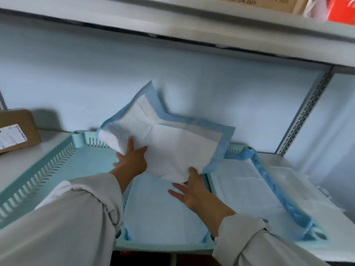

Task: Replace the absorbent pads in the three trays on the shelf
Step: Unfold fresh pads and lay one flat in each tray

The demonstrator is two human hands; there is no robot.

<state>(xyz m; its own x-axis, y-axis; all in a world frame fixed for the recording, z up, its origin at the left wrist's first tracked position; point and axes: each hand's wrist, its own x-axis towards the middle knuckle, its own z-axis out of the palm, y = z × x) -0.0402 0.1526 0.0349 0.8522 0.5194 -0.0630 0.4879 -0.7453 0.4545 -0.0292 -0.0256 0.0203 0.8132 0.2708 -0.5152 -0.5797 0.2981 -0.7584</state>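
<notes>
Three pale green trays stand side by side on the shelf. The left tray (pixel 57 156) shows a bare floor. A blue pad (pixel 163 208) lines the middle tray (pixel 165 246). The right tray (pixel 315 235) holds a white pad with blue border (pixel 245 187). Above the middle tray I hold up a white absorbent pad with blue edges (pixel 172 143), partly unfolded. My left hand (pixel 130 160) grips its left lower edge. My right hand (pixel 190 187) pinches its lower corner with the thumb, fingers spread beneath.
A brown cardboard box with a label (pixel 15 129) sits on the shelf at the left. More white sheets (pixel 299 189) lie to the right of the trays. An upper shelf (pixel 172 25) carries boxes overhead. A slotted upright (pixel 305 112) stands at the right.
</notes>
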